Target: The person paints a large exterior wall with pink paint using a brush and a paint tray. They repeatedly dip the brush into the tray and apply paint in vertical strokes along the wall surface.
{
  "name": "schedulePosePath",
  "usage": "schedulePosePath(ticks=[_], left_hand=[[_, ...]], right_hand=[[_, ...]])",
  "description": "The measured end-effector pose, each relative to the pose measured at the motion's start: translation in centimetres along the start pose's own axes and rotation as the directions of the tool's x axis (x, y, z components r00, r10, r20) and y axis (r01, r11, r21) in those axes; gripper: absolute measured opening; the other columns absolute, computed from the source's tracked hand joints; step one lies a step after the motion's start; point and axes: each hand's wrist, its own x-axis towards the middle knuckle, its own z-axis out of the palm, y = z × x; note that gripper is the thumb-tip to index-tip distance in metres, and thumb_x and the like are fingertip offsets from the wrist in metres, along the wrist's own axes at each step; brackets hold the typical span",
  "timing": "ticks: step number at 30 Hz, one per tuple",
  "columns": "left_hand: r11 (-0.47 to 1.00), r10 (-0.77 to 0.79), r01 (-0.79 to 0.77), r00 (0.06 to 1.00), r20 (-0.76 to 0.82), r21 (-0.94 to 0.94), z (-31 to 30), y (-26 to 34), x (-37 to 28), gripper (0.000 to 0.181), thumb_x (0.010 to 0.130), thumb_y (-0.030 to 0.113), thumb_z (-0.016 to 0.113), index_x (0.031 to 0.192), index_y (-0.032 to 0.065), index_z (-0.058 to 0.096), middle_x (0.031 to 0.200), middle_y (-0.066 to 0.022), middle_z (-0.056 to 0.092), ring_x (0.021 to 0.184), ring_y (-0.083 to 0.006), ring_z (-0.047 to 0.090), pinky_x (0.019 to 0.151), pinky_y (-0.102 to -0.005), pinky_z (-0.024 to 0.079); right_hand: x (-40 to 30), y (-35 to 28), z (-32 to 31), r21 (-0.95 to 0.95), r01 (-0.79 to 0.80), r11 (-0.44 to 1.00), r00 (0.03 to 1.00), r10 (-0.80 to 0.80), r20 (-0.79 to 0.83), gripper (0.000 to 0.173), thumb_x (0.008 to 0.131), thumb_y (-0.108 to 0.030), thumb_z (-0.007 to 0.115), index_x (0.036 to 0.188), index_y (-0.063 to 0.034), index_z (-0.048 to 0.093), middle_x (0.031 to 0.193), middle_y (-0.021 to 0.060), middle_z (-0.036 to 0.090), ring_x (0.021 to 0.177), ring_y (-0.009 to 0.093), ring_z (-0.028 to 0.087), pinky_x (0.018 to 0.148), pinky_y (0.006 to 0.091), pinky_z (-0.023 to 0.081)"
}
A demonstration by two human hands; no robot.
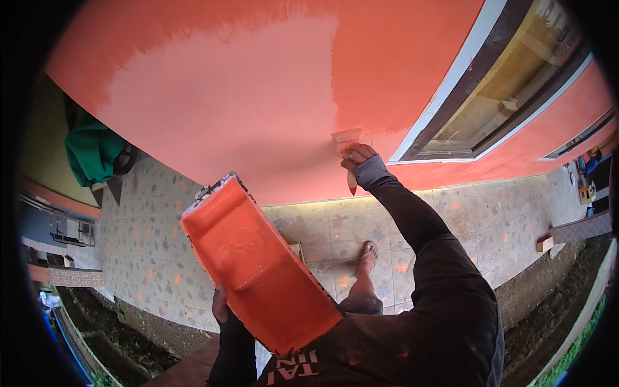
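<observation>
My right hand [359, 156] grips a flat paintbrush [352, 181], its wide bristles against the wall [227, 101]. The brush handle points down and has a red tip. Around the bristles, darker orange-red paint borders a paler pink patch of wall. Held by its left edge, a long paint tray [263, 271] coated with orange-red paint rests in my left hand [221, 305], close to my body. Only the thumb side of that hand shows; its other fingers are hidden by the tray. Dried white and dark paint crusts the tray's far rim.
A window [498, 106] with a dark frame and white border is set in the wall at right. Leaf-patterned floor tiles [154, 251] run along the wall's base. A green cloth [92, 150] hangs at left. Soil strips [537, 290] lie beyond the floor's edge.
</observation>
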Motion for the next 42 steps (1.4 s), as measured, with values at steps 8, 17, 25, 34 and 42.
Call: schedulePosePath(ticks=[8,17,25,34,42], left_hand=[[0.998,0.041,-0.041,0.999,0.001,0.046,0.7,-0.3,0.1,0.061,0.100,0.037,0.052,0.150,0.0023,0.043,0.144,-0.0156,0.056,0.131,-0.0319,0.055,0.113,-0.0474,0.043],[0.999,0.012,-0.011,0.999,0.032,-0.038,1.2,-0.5,0.0,0.059,0.100,0.035,0.052,0.149,0.0020,0.045,0.145,-0.0169,0.056,0.132,-0.0331,0.056,0.114,-0.0483,0.043],[0.999,0.033,-0.035,0.997,0.065,0.035,-0.2,-0.4,0.0,0.057,0.102,0.034,0.050,0.148,0.0008,0.045,0.142,-0.0161,0.058,0.130,-0.0318,0.057,0.113,-0.0469,0.043],[0.994,0.069,-0.078,0.991,0.111,0.072,0.7,-0.3,0.1,0.052,0.105,0.031,0.047,0.147,-0.0005,0.047,0.140,-0.0161,0.060,0.127,-0.0298,0.059,0.111,-0.0448,0.046],[0.999,0.039,-0.036,0.989,0.145,-0.025,3.2,0.1,-0.8,0.054,0.103,0.030,0.051,0.148,0.0012,0.046,0.143,-0.0176,0.057,0.129,-0.0323,0.058,0.111,-0.0474,0.045]], right_hand=[[2.5,3.1,-4.9,0.043,-0.042,0.998,0.999,0.042,-0.016,0.035,0.080,-0.016,0.071,0.114,-0.0223,0.071,0.126,-0.0034,0.067,0.119,0.023,0.063,0.101,0.0405,0.054],[11.6,4.0,-19.8,-0.342,0.084,0.936,0.804,-0.266,-0.532,0.031,0.069,-0.015,0.074,0.099,-0.0186,0.072,0.116,0.0011,0.066,0.109,0.027,0.064,0.091,0.0438,0.057],[-0.5,2.8,-6.1,-0.039,0.040,0.998,0.996,-0.043,-0.075,0.025,0.077,-0.017,0.071,0.102,-0.0191,0.070,0.121,-0.0002,0.066,0.120,0.026,0.061,0.101,0.0440,0.054],[4.8,4.2,-15.4,0.048,-0.110,0.993,0.990,0.114,-0.086,0.039,0.072,-0.013,0.078,0.111,-0.0182,0.072,0.125,-0.0001,0.069,0.119,0.027,0.062,0.100,0.0420,0.055],[13.9,4.8,-27.0,-0.346,0.124,0.930,0.776,-0.309,-0.550,0.038,0.073,-0.007,0.074,0.110,-0.0168,0.074,0.120,0.0050,0.066,0.112,0.030,0.064,0.091,0.0454,0.058]])
